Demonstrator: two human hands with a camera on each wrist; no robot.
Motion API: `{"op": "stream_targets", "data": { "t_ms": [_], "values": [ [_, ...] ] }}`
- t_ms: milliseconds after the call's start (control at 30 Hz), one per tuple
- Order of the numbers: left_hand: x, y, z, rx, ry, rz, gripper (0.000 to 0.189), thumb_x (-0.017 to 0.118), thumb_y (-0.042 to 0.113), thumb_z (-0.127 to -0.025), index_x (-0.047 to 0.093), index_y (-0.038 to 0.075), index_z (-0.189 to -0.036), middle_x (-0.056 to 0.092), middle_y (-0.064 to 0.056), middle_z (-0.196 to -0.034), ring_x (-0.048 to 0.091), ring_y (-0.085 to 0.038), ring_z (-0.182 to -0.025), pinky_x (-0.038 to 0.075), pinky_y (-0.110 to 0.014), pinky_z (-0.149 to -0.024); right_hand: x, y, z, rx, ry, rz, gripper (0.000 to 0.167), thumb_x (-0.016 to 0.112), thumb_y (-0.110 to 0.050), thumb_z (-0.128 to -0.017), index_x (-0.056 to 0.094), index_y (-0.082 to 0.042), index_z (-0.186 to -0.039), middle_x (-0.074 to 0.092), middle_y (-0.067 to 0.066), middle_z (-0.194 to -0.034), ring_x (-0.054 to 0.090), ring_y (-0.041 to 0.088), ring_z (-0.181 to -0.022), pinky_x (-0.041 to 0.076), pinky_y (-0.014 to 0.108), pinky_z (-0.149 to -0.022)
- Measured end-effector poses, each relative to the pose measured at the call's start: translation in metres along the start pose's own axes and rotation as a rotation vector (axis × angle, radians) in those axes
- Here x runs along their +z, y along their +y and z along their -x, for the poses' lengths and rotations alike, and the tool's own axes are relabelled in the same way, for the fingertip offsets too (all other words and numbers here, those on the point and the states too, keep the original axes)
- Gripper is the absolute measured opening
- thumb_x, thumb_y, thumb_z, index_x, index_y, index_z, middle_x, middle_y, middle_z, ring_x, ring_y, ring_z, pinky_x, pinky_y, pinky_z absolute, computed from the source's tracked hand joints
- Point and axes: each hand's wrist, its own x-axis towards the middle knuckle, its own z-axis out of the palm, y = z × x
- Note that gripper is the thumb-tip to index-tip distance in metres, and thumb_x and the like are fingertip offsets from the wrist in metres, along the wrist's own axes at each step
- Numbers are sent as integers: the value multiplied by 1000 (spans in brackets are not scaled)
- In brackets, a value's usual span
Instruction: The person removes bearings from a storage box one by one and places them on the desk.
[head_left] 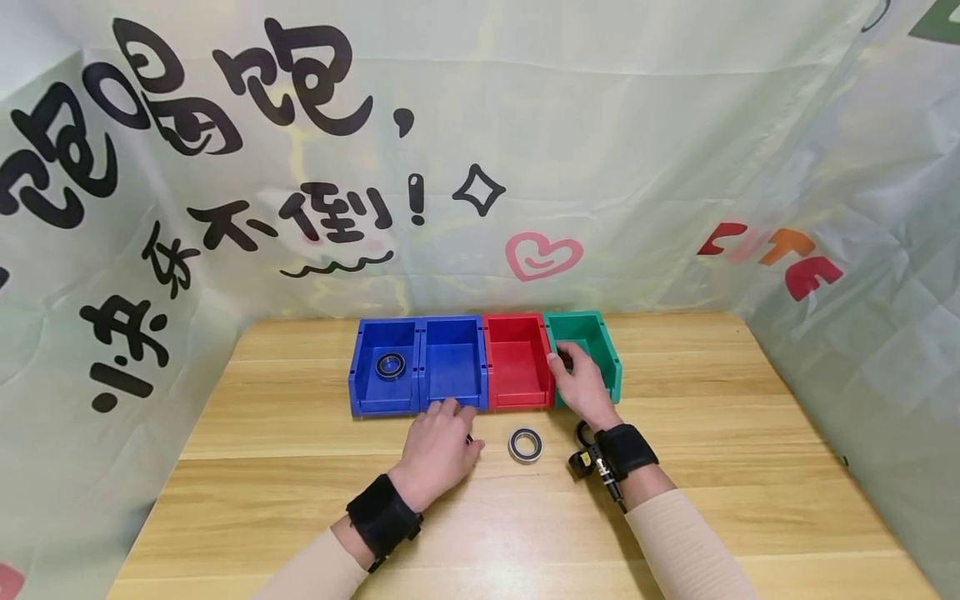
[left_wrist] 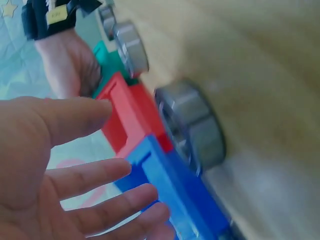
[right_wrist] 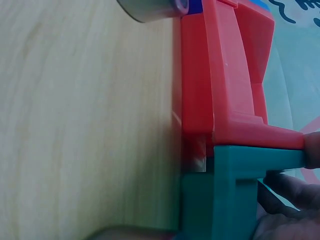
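My right hand point(head_left: 583, 385) is at the green bin point(head_left: 609, 367), its fingers inside and its thumb over the side wall next to the red bin point(head_left: 517, 367). It grips that wall; the fingers are partly hidden in the right wrist view. My left hand point(head_left: 438, 446) hovers in front of the second blue bin point(head_left: 453, 367), fingers spread and loosely bent. Near it a ball bearing point(left_wrist: 200, 132) stands out large in the left wrist view, mostly covered by the hand from above. Another ball bearing point(head_left: 525, 446) lies flat between the hands.
In the leftmost blue bin point(head_left: 360, 392) lies a bearing point(head_left: 390, 366). One more bearing point(head_left: 584, 435) is on the wooden table point(head_left: 285, 467), partly behind the right wrist's camera strap. The bins stand side by side near a printed cloth backdrop point(head_left: 637, 167).
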Motion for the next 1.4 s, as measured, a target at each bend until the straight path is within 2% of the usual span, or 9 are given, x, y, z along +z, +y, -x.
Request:
{"op": "stream_targets", "data": {
  "t_ms": [233,433,600,933,1233,1400],
  "values": [
    [-21,-22,-9,-48,119,16,38,74,32,-83,69,7,-111,62,-11,-104,56,-30,-94,46,-46,-77,-1,-2,0,-7,-4,-5,47,47,-34,-101,45,-4,-137,53,15,-124,50,30,-112,47,46,-89],
    [-32,-48,-14,-148,157,33,39,73,32,-84,68,5,-113,61,-15,-111,55,-34,-101,45,-50,-81,-1,0,1,3,-9,5,49,47,-36,-101,44,-4,-138,53,15,-125,50,29,-112,47,45,-90],
    [-34,-65,-18,-192,185,55,42,74,28,-83,65,4,-117,60,-17,-111,55,-36,-100,46,-50,-79,0,0,1,15,-8,0,49,48,-36,-100,45,-5,-138,53,14,-125,50,29,-112,47,45,-89],
    [-34,-86,-23,-228,169,76,37,72,13,-84,64,1,-118,58,-22,-114,54,-39,-101,48,-51,-79,0,0,0,5,-2,-2,51,48,-37,-100,44,-4,-138,52,15,-126,49,29,-112,46,45,-91],
    [-29,-92,-28,-255,109,41,40,73,12,-83,63,1,-120,54,-23,-117,49,-41,-106,46,-52,-82,0,0,1,3,0,-4,50,47,-36,-100,44,-4,-138,53,15,-125,50,29,-112,47,45,-91],
    [-23,-96,-32,-253,98,0,40,74,11,-81,63,0,-118,54,-23,-114,49,-42,-105,48,-52,-80,0,-1,1,10,-3,-4,50,48,-36,-100,43,-4,-139,52,15,-126,49,30,-113,46,46,-91]
  ]
}}
